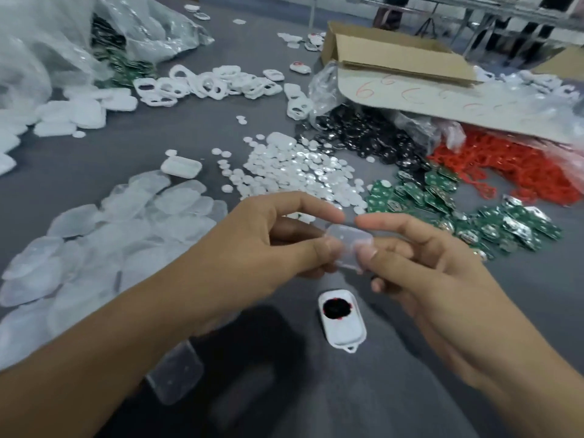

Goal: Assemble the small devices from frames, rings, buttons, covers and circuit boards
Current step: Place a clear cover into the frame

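Both hands hold one clear plastic cover (349, 243) above the grey table. My left hand (268, 248) pinches its left edge between thumb and forefinger. My right hand (420, 257) pinches its right edge the same way. Just below, on the table, lies a white device frame (343, 324) with a black button ringed in red near its far end. Another clear cover (175, 373) lies by my left forearm.
Clear covers (94, 248) are heaped at the left, white discs (294, 172) in the middle, green circuit boards (442, 200) at the right. Behind them lie black buttons (363, 137), red rings (512, 165), white frames (205, 83), a cardboard box (395, 55) and plastic bags (47, 42).
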The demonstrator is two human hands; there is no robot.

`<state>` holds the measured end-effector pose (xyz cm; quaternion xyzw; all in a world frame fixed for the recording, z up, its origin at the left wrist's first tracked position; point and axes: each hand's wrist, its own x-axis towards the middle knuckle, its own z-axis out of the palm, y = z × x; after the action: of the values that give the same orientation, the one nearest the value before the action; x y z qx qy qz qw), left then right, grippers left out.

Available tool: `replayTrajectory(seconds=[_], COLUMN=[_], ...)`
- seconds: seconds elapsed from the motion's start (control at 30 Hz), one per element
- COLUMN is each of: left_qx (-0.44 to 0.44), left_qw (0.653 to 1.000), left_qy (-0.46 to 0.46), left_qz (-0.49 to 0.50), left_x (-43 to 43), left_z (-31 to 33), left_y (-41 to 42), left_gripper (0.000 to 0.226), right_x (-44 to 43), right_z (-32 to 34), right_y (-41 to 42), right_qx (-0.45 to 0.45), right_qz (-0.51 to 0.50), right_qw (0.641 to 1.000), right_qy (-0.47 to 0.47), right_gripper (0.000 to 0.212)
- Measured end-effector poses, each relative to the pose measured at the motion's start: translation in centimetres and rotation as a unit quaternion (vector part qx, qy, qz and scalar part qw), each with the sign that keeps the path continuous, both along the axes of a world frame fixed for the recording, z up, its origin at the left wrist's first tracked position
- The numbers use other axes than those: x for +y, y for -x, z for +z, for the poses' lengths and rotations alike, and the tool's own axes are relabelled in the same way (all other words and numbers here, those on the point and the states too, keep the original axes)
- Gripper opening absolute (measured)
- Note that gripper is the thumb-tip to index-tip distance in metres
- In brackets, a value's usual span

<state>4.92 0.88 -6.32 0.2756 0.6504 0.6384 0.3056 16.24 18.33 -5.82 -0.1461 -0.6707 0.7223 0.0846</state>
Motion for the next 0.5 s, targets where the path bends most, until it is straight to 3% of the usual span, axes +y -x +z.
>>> replayTrajectory(seconds=[0.13,0.27,0.5], left_qx=[0.014,0.059,0.063], left_qw=[0.999,0.995,0.997], left_qy=[0.0,0.016,0.052], left_qz=[0.038,0.077,-0.003], left_x=[0.6,0.8,0.9], left_z=[-0.8,-1.1,-1.1], left_y=[-1.1,-1.2,-1.7], left_gripper=[0.025,0.03,0.033], right_x=[1.0,1.4,1.6], right_z=[-0.9,-1.2,-1.2], right_y=[-0.6,-0.5,-0.2], right_qx=[-0.004,-0.01,0.052], right_qz=[0.035,0.095,0.089], right_qw=[0.999,0.995,0.991], right_qy=[0.033,-0.004,-0.08], right_gripper=[0.034,0.031,0.01])
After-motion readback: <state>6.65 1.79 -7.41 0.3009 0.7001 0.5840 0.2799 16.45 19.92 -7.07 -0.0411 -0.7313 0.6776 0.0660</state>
